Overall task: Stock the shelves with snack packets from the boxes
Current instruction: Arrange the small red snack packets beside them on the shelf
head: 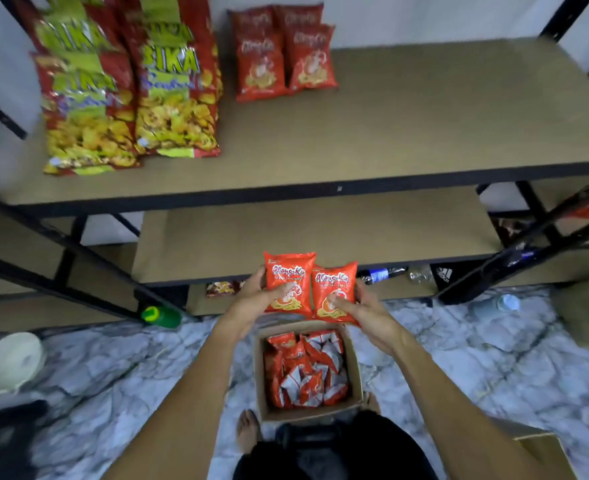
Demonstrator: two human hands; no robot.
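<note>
Above the cardboard box (259, 375), the left hand (251, 301) grasps the left packet (288, 277) and the right hand (367, 315) grasps the right packet (334, 284). Both are glossy red-orange with white script and pictured snacks, held upright with edges touching. Beyond the box, shelved packets (282, 53) of the same kind stand on the upper shelf (424, 126).

The left-hand packet (288, 278) and the right-hand packet (334, 285) are smooth, glossy plastic film; the packets in the box (307, 368) show the same shiny film, with silvery-white backs; the box (260, 375) is matt brown cardboard; the large packets (175, 98) on the shelf board (424, 116) are bright, crinkled, foil-like film; the shelf board is matt brown, like pressed wood, and faintly grainy; the frame (286, 195) is black-painted metal; the floor (113, 358) is marble-patterned with a dull sheen; the tub (9, 362) looks like smooth white plastic.
</note>
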